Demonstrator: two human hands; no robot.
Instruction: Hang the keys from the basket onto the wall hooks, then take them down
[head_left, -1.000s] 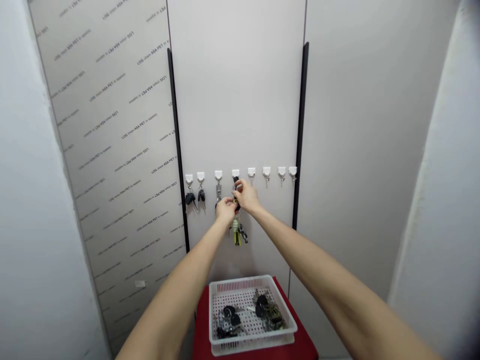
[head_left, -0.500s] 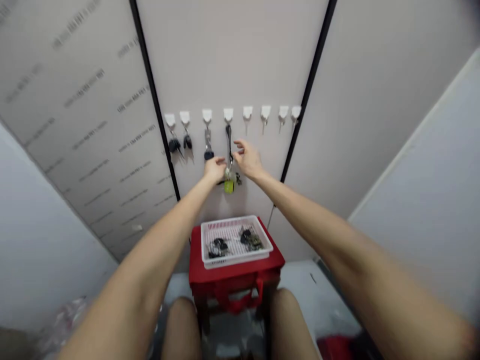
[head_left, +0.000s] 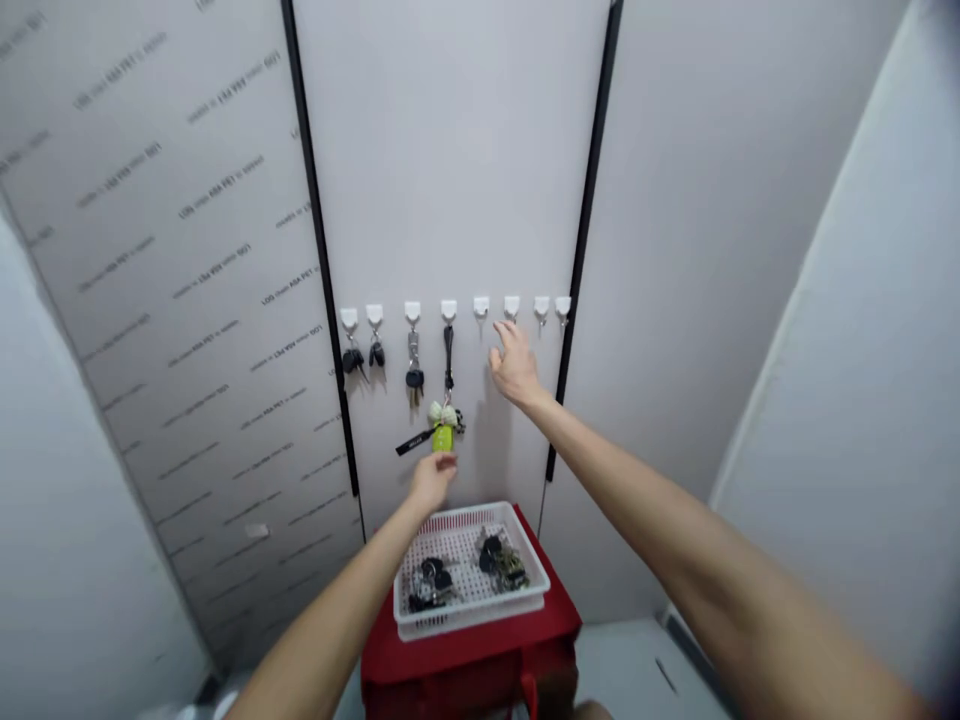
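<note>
Hanging above the white basket, the lime-tagged key bunch now rests on its hook alone, its strap let go since a second ago. The loosely open left hand is between it and the basket, contact unclear; the empty right hand, fingers parted, is higher, above the basket's right side.

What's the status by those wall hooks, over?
Left fingers near green tag, contact unclear. Right fingers open, empty. Black strap hanging on fourth hook from left. No obstruction visible.
</note>
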